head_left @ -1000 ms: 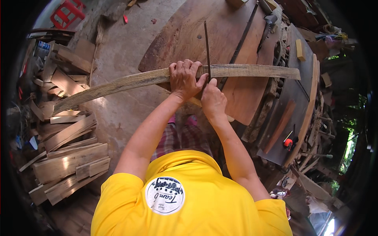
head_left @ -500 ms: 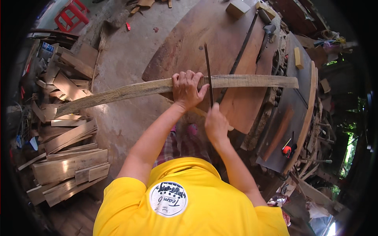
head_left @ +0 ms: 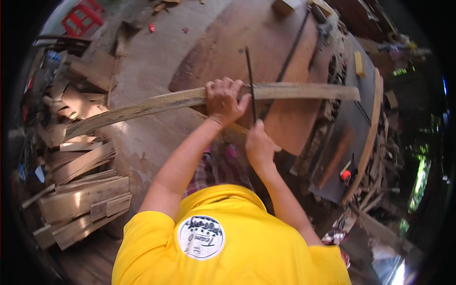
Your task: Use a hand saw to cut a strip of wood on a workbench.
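A long, slightly curved wooden board (head_left: 156,105) lies crosswise in front of me, its left end near a wood pile. My left hand (head_left: 225,100) grips the board near its middle, fingers over the far edge and thumb pointing right. Just right of that thumb, the thin dark blade of a handsaw (head_left: 250,76), seen edge-on, crosses the board. My right hand (head_left: 260,148) is closed round the saw's handle, on the near side of the board. How deep the blade sits in the wood cannot be made out.
Under the board stands a broad brown wooden panel (head_left: 213,57). A dark bench top (head_left: 327,175) at the right bears a red tape measure (head_left: 346,175) and a yellowish wood block (head_left: 359,64). Stacked offcuts (head_left: 83,199) fill the left side; a red stool (head_left: 83,18) stands far left.
The whole view has shifted slightly, so the board appears a little higher. My right hand and the saw have moved slightly away from me; my left hand keeps its grip on the board.
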### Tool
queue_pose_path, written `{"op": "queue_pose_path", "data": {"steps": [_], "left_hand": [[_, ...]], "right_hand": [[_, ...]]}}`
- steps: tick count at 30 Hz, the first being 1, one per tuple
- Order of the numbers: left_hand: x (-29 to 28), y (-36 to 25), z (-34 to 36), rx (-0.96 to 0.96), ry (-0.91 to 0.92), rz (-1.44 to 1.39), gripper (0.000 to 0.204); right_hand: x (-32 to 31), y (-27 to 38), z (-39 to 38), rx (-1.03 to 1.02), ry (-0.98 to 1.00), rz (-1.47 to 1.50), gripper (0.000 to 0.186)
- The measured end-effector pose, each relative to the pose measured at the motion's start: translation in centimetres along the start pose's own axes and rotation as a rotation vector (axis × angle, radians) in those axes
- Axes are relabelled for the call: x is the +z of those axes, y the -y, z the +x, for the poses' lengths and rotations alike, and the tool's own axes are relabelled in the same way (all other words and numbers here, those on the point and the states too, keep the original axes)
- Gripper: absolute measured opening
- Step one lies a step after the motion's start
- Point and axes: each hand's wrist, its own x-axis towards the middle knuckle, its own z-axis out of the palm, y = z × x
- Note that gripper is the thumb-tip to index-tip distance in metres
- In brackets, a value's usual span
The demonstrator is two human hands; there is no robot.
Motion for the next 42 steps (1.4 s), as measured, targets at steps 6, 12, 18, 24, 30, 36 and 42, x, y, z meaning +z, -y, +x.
{"op": "queue_pose_path", "data": {"steps": [6, 12, 18, 24, 30, 36, 42], "left_hand": [[0.1, 0.8, -0.2, 0.013, -0.018, 0.054, 0.034], [0.4, 0.3, -0.1, 0.023, -0.023, 0.037, 0.033], [0.6, 0.8, -0.5, 0.009, -0.032, 0.045, 0.035], [0.1, 0.1, 0.0, 0.007, -0.041, -0.013, 0.035], [-3.6, -0.5, 1.3, -0.175, -0.207, -0.509, 0.025], [-23.9, -3.9, 5.2, 0.375, -0.611, -1.286, 0.091], [-28.1, -9.2, 3.1, 0.289, -0.824, -1.222, 0.093]], "right_hand": [[1.1, 0.4, 3.7, -0.032, -0.037, 0.044, 0.016], [0.9, -0.3, 1.2, -0.008, -0.027, 0.012, 0.009], [0.6, 0.0, 1.4, -0.007, 0.003, -0.013, 0.011], [0.6, 0.0, 2.1, -0.035, -0.065, -0.018, 0.015], [0.8, 1.1, 4.3, -0.008, -0.016, 0.012, 0.020], [1.0, -0.5, 4.2, 0.007, -0.038, 0.031, 0.021], [0.8, 1.0, 4.3, -0.036, -0.047, 0.050, 0.023]]}}
